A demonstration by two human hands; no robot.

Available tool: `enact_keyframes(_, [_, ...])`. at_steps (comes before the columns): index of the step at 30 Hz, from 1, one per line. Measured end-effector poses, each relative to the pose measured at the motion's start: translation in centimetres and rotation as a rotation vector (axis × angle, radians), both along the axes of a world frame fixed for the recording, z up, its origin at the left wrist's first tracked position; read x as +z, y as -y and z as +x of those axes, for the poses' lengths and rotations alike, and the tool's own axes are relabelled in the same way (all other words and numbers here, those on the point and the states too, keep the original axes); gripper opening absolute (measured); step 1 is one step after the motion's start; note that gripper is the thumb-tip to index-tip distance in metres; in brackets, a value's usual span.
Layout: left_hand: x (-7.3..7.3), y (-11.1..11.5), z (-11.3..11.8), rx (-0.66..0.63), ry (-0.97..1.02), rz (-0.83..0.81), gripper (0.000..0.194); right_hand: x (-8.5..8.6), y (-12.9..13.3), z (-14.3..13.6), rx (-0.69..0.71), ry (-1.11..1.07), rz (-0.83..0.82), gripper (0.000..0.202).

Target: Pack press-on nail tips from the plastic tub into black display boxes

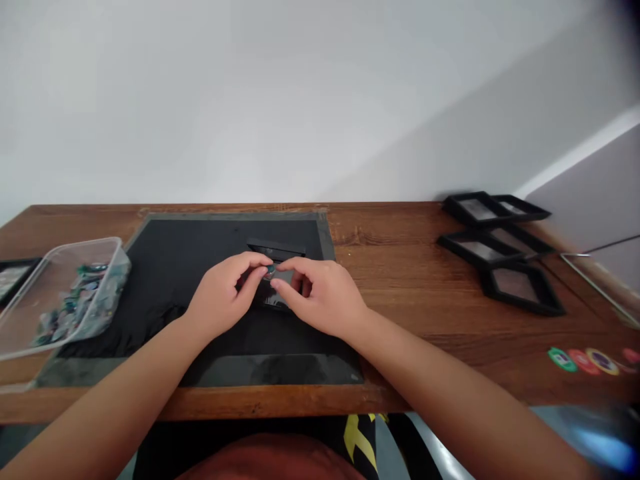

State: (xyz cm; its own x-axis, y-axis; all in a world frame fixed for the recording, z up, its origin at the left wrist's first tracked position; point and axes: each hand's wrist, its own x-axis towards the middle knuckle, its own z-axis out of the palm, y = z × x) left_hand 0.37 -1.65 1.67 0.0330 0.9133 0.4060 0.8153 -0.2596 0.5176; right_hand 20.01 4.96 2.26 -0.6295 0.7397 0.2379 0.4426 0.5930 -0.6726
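Between my two hands is a small greenish, shiny piece [271, 269], too small to make out fully. My left hand [227, 291] pinches it with thumb and index finger. From the other side, my right hand [320, 291] has its thumb and index fingertip at the piece's edge, the other fingers curled. Under and behind the hands is a black frame or case [277, 249] with a raised back part and a glossy inner surface, partly hidden by my fingers. It rests on a black mat [200, 250].
At the left, a clear plastic tub [113, 257] holds many small wrapped pieces, beside a dark frame [30, 268]. Several black frames [523, 287] lie at the right on the wooden table [400, 267]. Round coloured stickers [563, 359] are near the front right edge.
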Motion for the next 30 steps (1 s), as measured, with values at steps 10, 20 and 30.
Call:
enact_keyframes(10, [-0.21,0.77,0.12,-0.060,0.076,-0.025,0.018,-0.30,0.02,-0.05,0.024,-0.027,-0.028,0.022])
enact_keyframes(20, [-0.26,0.79,0.00,-0.105,0.004,0.012,0.020,0.15,0.43,0.08,0.023,-0.059,-0.072,0.015])
enact_keyframes(30, [-0.40,0.77,-0.09,-0.100,0.081,-0.022,0.021,-0.04,0.13,-0.16,-0.024,-0.121,-0.192,0.013])
